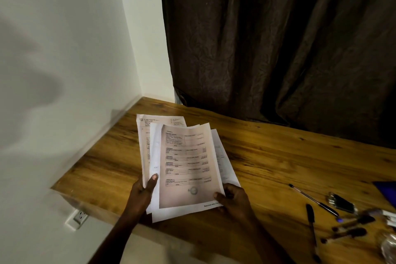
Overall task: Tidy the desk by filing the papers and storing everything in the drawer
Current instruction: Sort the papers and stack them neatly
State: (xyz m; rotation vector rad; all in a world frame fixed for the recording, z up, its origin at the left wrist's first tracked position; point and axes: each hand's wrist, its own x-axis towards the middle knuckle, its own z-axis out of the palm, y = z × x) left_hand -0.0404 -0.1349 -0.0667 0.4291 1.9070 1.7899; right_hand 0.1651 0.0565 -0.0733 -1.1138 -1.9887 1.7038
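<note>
So both hands are on a loose stack of papers, held over the left end of the wooden desk, close to the corner where the white wall meets it. The left hand is closed on the bottom left edge of the stack, thumb pressed flat on top of the sheets and the other fingers hidden underneath. The right hand pinches the bottom right corner, thumb on the top sheet and the rest curled under. The sheets aren't squared up at all; they're fanned out, with one poking out at the top left and a couple sliding out on the right. The top page has a pinkish tint with rows of printed tables and a round stamp near the bottom, too blurry to read. Over on the right side of the desk, well apart from the papers, there's a scatter of small stuff: a thin pen lying diagonally, a black pen just below it, a dark clip-like thing I can't really make out, and a couple of brush-looking items. A blue thing is cut off at the right edge. A dark brown curtain hangs behind the desk, and a wall socket sits low on the wall below the desk's left end.
</note>
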